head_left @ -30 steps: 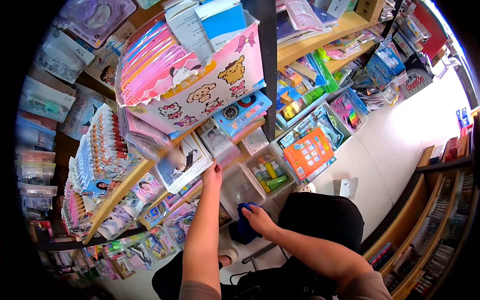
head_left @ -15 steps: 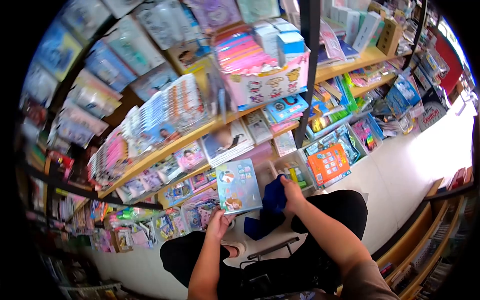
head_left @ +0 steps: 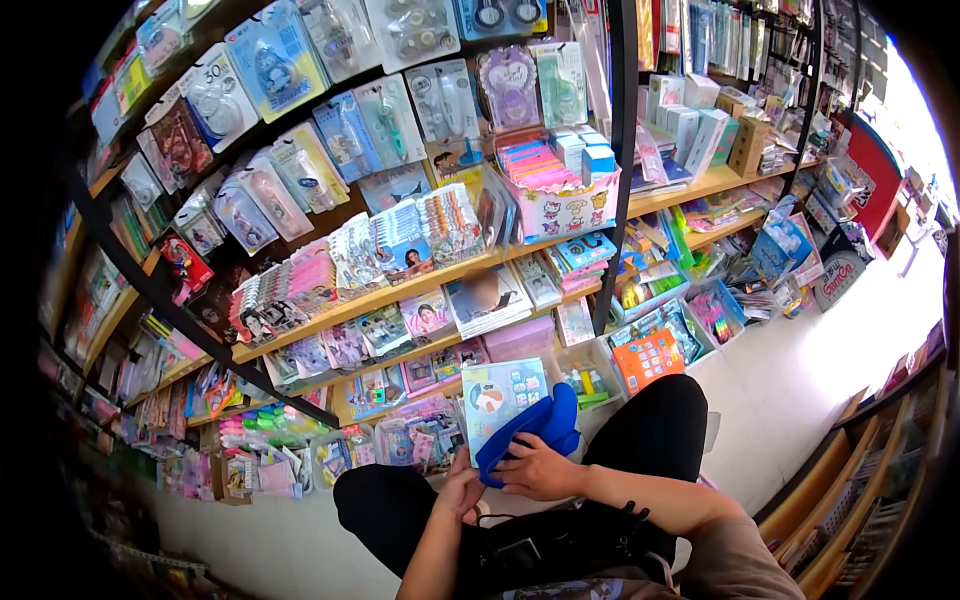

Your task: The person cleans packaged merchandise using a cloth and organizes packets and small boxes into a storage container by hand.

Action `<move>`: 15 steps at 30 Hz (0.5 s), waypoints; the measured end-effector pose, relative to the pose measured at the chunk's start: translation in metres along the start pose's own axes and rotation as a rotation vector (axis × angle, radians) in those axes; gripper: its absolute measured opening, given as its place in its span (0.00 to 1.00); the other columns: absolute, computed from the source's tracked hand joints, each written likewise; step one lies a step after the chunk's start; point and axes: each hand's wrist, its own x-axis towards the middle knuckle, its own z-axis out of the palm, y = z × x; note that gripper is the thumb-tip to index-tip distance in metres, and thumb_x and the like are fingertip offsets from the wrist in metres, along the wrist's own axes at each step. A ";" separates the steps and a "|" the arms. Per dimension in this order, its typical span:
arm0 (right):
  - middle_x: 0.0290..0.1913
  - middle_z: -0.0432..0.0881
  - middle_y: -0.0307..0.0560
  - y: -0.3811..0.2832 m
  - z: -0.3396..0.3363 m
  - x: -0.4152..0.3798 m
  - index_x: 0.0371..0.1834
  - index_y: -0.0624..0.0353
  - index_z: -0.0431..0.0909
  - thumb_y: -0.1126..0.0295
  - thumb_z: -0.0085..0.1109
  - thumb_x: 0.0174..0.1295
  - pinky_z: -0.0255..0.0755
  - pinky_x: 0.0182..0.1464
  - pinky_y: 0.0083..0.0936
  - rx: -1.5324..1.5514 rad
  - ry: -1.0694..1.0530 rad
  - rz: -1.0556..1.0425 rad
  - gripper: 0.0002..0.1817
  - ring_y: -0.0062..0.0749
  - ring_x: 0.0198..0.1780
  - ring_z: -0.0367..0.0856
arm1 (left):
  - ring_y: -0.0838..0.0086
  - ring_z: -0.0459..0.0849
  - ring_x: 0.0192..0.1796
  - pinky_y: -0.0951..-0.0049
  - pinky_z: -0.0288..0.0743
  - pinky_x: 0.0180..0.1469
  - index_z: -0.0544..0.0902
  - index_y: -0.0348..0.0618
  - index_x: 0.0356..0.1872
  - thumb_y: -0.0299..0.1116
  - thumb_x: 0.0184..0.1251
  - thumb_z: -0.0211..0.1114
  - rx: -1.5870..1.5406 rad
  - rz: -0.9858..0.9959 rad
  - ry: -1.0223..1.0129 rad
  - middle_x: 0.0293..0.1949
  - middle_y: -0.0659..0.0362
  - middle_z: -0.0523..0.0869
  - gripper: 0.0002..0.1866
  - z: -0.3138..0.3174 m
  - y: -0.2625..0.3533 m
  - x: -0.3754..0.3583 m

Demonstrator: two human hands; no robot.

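My left hand [head_left: 460,488] is closed on the lower edge of a flat, pale blue-green illustrated booklet [head_left: 492,388], which is tilted up above my lap. A bright blue cloth [head_left: 548,418] is in my right hand [head_left: 541,471], bunched and pressed over the booklet's lower right part. The cloth hides that part of the cover. Both hands are close together between my knees.
Ahead stands a shelf [head_left: 400,290] packed with magazines, a box of pink packets [head_left: 560,210] and hanging blister packs [head_left: 270,65]. Below it are bins, one with an orange booklet [head_left: 648,362]. Wooden shelving [head_left: 830,490] rises at my right; pale floor [head_left: 770,370] shows between.
My right hand has brought the cloth from beside the booklet onto its lower right part, nearer my left hand. The view has shifted, and more of the upper shelves shows.
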 end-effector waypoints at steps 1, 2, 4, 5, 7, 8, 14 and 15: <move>0.45 0.76 0.40 -0.005 0.002 0.002 0.46 0.51 0.76 0.58 0.52 0.58 0.51 0.63 0.39 -0.034 -0.028 -0.014 0.16 0.37 0.56 0.66 | 0.63 0.70 0.58 0.63 0.62 0.60 0.60 0.41 0.62 0.23 0.46 0.51 0.012 0.004 -0.016 0.57 0.52 0.70 0.34 0.003 0.005 -0.003; 0.47 0.75 0.41 -0.008 0.003 0.004 0.49 0.51 0.75 0.57 0.50 0.59 0.50 0.64 0.38 -0.067 -0.056 -0.024 0.18 0.36 0.57 0.65 | 0.63 0.69 0.59 0.62 0.61 0.61 0.59 0.43 0.63 0.34 0.58 0.53 -0.012 0.026 -0.151 0.58 0.53 0.69 0.29 -0.007 0.002 -0.001; 0.49 0.74 0.43 -0.014 0.006 0.006 0.53 0.54 0.71 0.58 0.49 0.60 0.49 0.64 0.36 -0.089 -0.110 0.021 0.20 0.36 0.58 0.65 | 0.64 0.69 0.59 0.61 0.61 0.61 0.59 0.46 0.63 0.47 0.62 0.51 -0.008 0.032 -0.116 0.59 0.55 0.69 0.30 -0.011 -0.005 -0.002; 0.50 0.74 0.44 -0.015 0.006 0.007 0.54 0.55 0.69 0.58 0.49 0.60 0.49 0.65 0.35 -0.100 -0.138 0.045 0.21 0.36 0.58 0.65 | 0.64 0.69 0.59 0.61 0.61 0.61 0.59 0.47 0.63 0.53 0.64 0.51 -0.007 0.036 -0.100 0.59 0.56 0.69 0.31 -0.013 -0.009 -0.001; 0.48 0.74 0.47 -0.016 0.008 0.007 0.55 0.57 0.68 0.58 0.48 0.61 0.51 0.64 0.33 -0.153 -0.127 -0.003 0.21 0.37 0.57 0.66 | 0.66 0.69 0.58 0.61 0.63 0.60 0.59 0.48 0.63 0.65 0.57 0.47 0.076 0.059 -0.083 0.58 0.58 0.69 0.39 -0.015 -0.015 0.003; 0.47 0.75 0.48 -0.015 0.008 0.008 0.55 0.57 0.68 0.58 0.47 0.61 0.52 0.64 0.32 -0.178 -0.123 -0.027 0.22 0.37 0.56 0.67 | 0.68 0.69 0.58 0.63 0.64 0.59 0.59 0.45 0.62 0.64 0.56 0.50 0.048 0.075 -0.078 0.57 0.57 0.69 0.40 -0.013 -0.015 0.004; 0.40 0.76 0.48 -0.016 0.011 0.023 0.52 0.60 0.69 0.66 0.44 0.60 0.57 0.58 0.34 -0.155 -0.130 0.203 0.18 0.39 0.48 0.71 | 0.73 0.71 0.53 0.71 0.70 0.50 0.60 0.50 0.61 0.36 0.64 0.56 0.303 -0.038 0.201 0.55 0.59 0.69 0.25 0.016 -0.004 -0.004; 0.40 0.76 0.49 -0.015 0.011 0.026 0.51 0.60 0.69 0.66 0.46 0.59 0.58 0.56 0.34 -0.164 -0.101 0.166 0.18 0.39 0.47 0.71 | 0.72 0.70 0.54 0.69 0.70 0.51 0.60 0.50 0.61 0.34 0.64 0.56 0.304 0.007 0.138 0.55 0.60 0.69 0.25 0.007 -0.007 -0.003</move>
